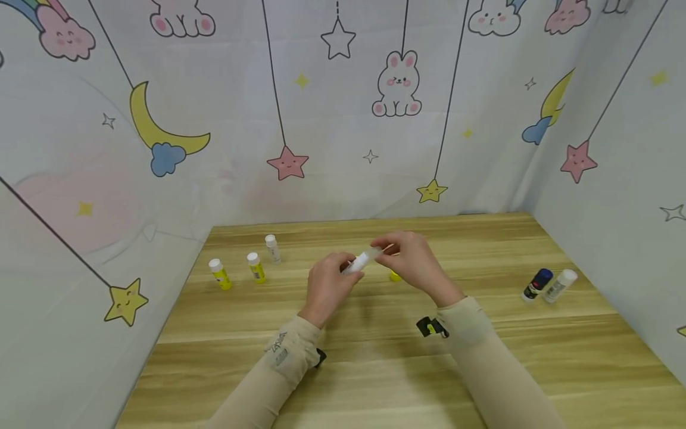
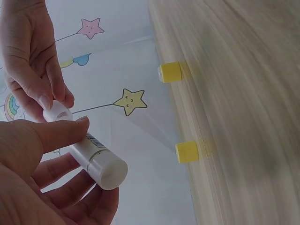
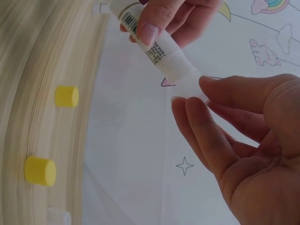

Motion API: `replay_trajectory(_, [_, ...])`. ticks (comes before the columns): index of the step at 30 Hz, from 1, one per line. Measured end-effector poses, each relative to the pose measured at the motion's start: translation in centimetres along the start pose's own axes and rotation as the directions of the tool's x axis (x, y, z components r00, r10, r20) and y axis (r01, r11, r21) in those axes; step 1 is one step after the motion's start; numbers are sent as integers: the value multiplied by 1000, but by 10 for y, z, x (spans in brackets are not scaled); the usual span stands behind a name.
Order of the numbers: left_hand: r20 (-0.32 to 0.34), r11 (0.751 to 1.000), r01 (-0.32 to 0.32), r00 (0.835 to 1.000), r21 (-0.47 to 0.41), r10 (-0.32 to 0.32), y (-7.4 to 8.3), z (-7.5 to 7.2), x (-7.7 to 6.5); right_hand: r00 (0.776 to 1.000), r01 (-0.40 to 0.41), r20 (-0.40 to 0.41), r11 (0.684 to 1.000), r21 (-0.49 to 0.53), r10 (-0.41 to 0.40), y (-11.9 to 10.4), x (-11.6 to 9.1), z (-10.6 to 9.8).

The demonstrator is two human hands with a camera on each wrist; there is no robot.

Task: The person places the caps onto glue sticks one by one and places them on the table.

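My left hand [image 1: 328,285] grips a white glue stick [image 1: 358,263] round its body, thumb on one side and fingers beneath. The stick is tilted, held above the table, and its printed barcode label shows in the right wrist view. At its upper end sits a translucent cap [image 3: 189,86], which my right hand [image 1: 417,260] pinches between thumb and fingertips. In the left wrist view, the white base [image 2: 111,172] of the stick points toward the camera.
Yellow caps [image 2: 170,72] stand on the wooden table [image 1: 364,363] beyond the hands. Two yellow-labelled glue sticks [image 1: 256,268] and a white one [image 1: 273,249] stand at left. A blue-capped glue stick [image 1: 537,285] and a white glue stick [image 1: 560,286] stand at right. Printed curtains [image 1: 343,119] enclose the table.
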State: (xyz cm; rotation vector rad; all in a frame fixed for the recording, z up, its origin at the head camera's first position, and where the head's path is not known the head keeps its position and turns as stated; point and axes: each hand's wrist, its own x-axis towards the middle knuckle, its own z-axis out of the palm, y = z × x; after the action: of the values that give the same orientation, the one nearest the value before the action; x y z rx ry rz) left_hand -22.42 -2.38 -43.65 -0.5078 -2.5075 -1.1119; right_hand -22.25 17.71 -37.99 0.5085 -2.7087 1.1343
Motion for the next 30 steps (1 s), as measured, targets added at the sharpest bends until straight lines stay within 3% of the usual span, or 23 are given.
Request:
replay_trajectory(11, [-6,999,-44,999,3,44,1,1,-1,1000,9,11,1000,23,-9,-2,0,0])
replay_trajectory(30, [-11,999,-54,998,-5,54,3,-2,-3,1000,9,25,999,46,-11,-3,-3,1])
